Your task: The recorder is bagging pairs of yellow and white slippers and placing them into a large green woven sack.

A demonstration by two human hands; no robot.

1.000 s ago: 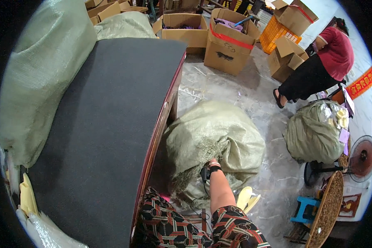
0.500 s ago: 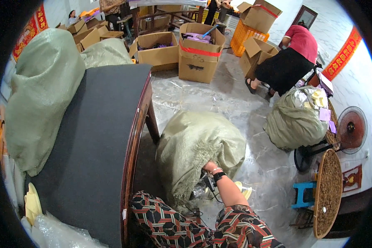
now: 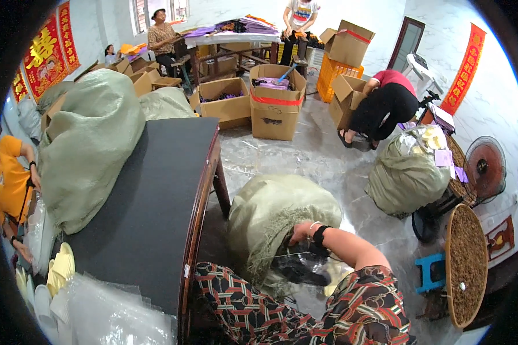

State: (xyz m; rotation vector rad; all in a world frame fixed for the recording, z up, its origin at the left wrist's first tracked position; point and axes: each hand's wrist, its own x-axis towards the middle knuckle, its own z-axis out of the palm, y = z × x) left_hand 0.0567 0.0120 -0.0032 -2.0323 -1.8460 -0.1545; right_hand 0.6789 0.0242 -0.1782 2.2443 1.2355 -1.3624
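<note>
My right hand [image 3: 301, 232], with a black wristband, is at the frayed mouth of a large pale green woven sack [image 3: 276, 198] on the floor. Its fingers are curled closed, and what they grip is hidden. Just below the hand, a blurred black item [image 3: 298, 267] with clear plastic around it lies at the sack's opening. Pale yellow pieces [image 3: 336, 273] show on the floor beside it, partly behind my forearm. My left hand cannot be seen; patterned cloth [image 3: 253, 305] fills the lower middle.
A dark-topped table [image 3: 138, 178] stands left, with another green sack [image 3: 92, 144] and clear plastic bags [image 3: 115, 310]. Cardboard boxes [image 3: 275, 118] stand ahead. One person [image 3: 391, 98] bends at the right, near a stuffed sack [image 3: 408, 178], a fan [image 3: 483, 167], a blue stool [image 3: 429, 273] and a round tray [image 3: 466, 270].
My view has tilted up, bringing more of the far room and a person in orange into sight. The black item shows more at the sack's mouth; my right forearm is bent more.
</note>
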